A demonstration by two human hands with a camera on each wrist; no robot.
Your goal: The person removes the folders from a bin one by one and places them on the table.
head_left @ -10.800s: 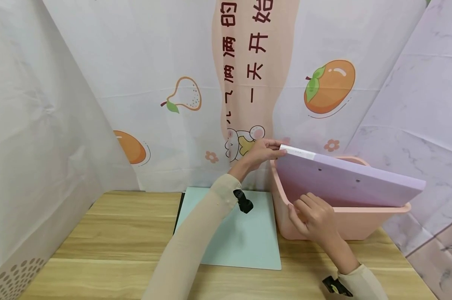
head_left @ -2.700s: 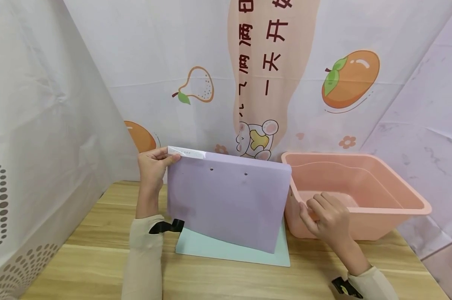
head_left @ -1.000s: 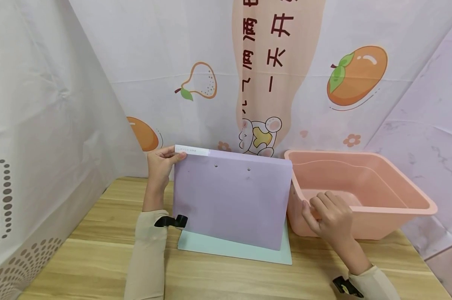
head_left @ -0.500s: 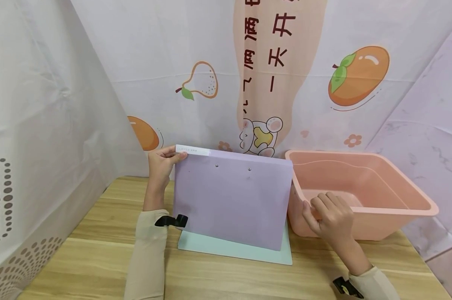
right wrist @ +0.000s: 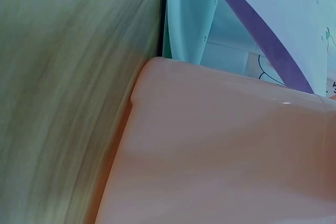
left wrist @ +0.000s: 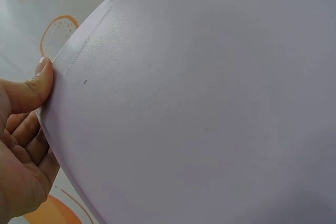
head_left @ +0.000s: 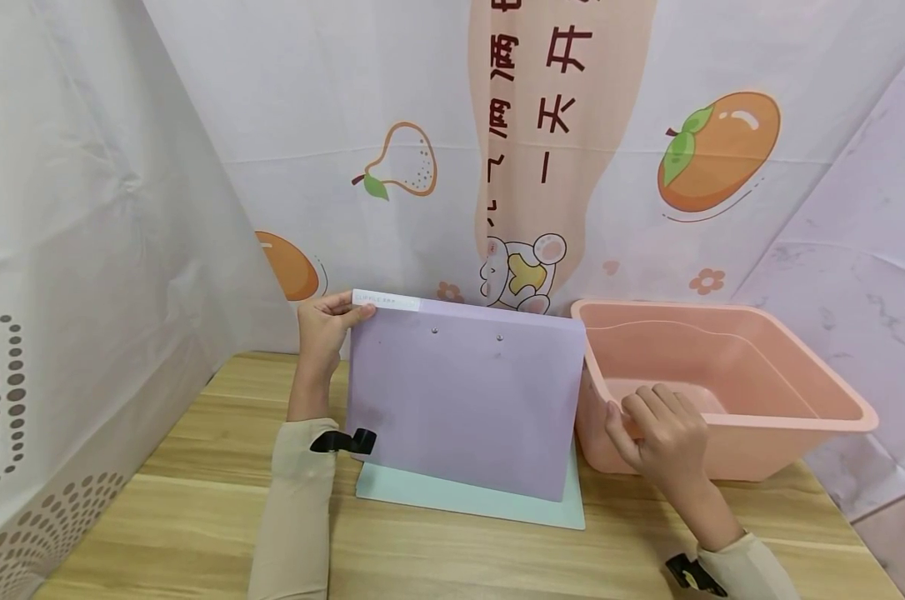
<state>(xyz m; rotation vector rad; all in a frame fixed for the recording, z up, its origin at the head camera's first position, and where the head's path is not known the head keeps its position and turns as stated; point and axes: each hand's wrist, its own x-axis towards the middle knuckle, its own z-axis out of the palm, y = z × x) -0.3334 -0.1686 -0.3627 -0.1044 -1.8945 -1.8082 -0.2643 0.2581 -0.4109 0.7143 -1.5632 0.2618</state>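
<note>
My left hand (head_left: 322, 333) pinches a lilac clip file (head_left: 463, 400) at the upper left corner of its spine. In the left wrist view its thumb (left wrist: 37, 87) lies on the near face, and the other fingers are behind. The file is tilted upright above a mint-green folder (head_left: 467, 502) on the table, which it mostly hides; whether they touch I cannot tell. My right hand (head_left: 661, 437) grips the front left rim of a pink plastic bin (head_left: 767, 442), fingers curled over it. The right wrist view shows the bin's outer wall (right wrist: 220, 145), not the hand.
The bin stands on the right of the wooden table (head_left: 175, 508), just beside the file's right end. A printed curtain (head_left: 310, 125) hangs behind the table. At the left is a white sheet with grey dots (head_left: 55, 250).
Earlier the lilac clip file was inside the bin; my left hand has lifted it out and leftward over the mint-green folder. During the last second hardly anything moves. The right hand stays on the rim.
</note>
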